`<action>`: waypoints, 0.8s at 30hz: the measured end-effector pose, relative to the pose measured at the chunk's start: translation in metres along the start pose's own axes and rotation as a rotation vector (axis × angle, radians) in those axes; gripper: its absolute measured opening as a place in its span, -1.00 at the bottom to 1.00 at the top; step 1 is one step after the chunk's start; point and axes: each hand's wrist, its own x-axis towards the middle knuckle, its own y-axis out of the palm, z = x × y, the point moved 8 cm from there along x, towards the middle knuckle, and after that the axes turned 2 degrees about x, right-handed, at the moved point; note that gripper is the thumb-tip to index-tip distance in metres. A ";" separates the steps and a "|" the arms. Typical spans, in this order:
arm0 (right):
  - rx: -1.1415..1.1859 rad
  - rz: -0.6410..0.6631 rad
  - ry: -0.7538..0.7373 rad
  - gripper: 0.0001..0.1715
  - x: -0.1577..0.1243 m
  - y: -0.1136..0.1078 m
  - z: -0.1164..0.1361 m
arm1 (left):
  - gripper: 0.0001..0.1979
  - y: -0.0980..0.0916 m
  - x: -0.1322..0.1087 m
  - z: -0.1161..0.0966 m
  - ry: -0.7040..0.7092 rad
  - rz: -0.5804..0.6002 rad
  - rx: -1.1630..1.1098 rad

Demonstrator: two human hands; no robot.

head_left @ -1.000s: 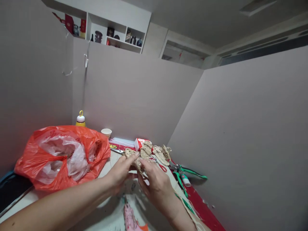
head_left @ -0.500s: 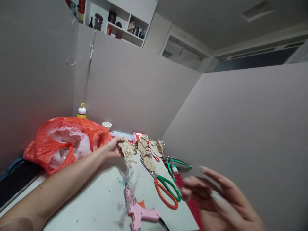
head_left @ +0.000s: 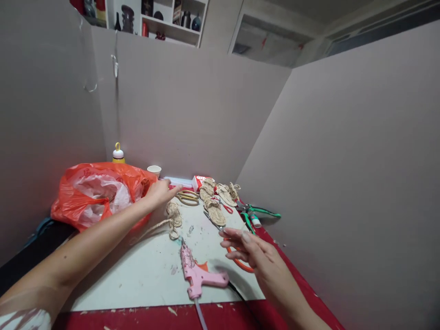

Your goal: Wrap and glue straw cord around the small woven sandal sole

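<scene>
My left hand (head_left: pixel 162 191) reaches over the far side of the white board (head_left: pixel 147 270), index finger stretched out, near gold-handled scissors (head_left: pixel 188 198). It holds nothing that I can see. Below it lies a coiled straw-rope piece (head_left: pixel 174 213) with a loose strand and a loop. My right hand (head_left: pixel 249 252) hovers, fingers apart and empty, over scissors with orange handles (head_left: pixel 240 265), hiding part of them. Small woven rope sandals (head_left: pixel 215 214) lie beyond the scissors' blades. A pink glue gun (head_left: pixel 197 277) rests between my arms, a glue stick in its back end.
A red plastic bag (head_left: pixel 74 195) bulges at the left, with a yellow bottle (head_left: pixel 118 154) and a white cup (head_left: pixel 154 170) behind. Green-handled pliers (head_left: pixel 263 211) and a small tube (head_left: pixel 255 220) lie at the right edge. Grey partitions (head_left: pixel 178 105) enclose the red-covered table (head_left: pixel 137 318).
My left hand has let go of the woven rope piece, which now lies on the board. The right hand has come inward from the right, over the orange-handled scissors. The view has shifted.
</scene>
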 end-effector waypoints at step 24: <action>0.211 0.038 -0.537 -0.77 0.071 0.059 0.072 | -0.38 0.095 -0.094 -0.110 -0.266 0.989 -0.894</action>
